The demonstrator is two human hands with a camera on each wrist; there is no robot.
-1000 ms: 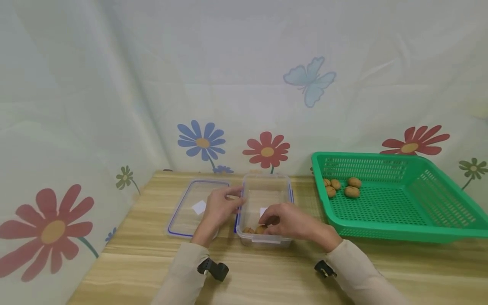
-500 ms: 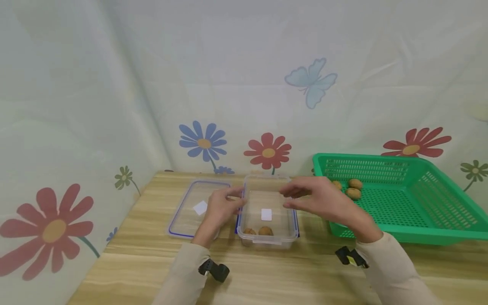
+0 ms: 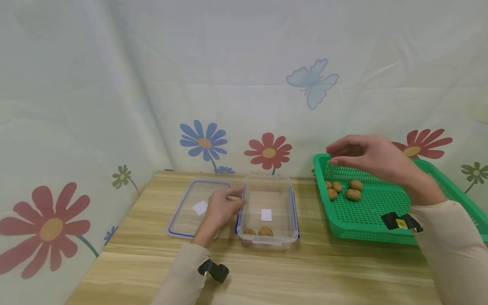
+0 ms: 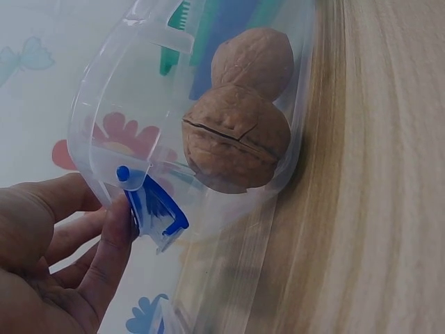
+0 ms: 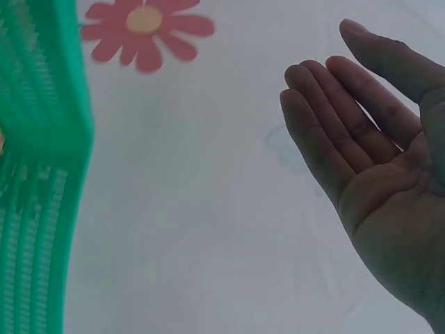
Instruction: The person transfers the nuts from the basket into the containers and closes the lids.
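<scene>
A clear plastic food box [image 3: 251, 186] with blue side latches stands on the table, a white label on its floor. Two walnuts [image 3: 265, 231] lie at its near end; in the left wrist view they touch, the nearer walnut [image 4: 236, 139] showing a cracked seam. My left hand [image 3: 221, 207] grips the box's left side at the blue latch [image 4: 156, 209]. Over the left part of the green basket [image 3: 381, 231] hovers my right hand [image 3: 375, 159], holding nothing, its fingers extended and thumb apart in the right wrist view. Several walnuts [image 3: 353, 195] sit in that basket's left end.
The clear lid [image 3: 187, 199] with a blue seal lies flat left of the box, partly behind my left hand. A flowered white curtain [image 3: 228, 84] hangs behind the wooden table [image 3: 267, 275].
My right hand has let go of a walnut in the box, risen out of it and moved right to above the basket. The left hand stays at the box.
</scene>
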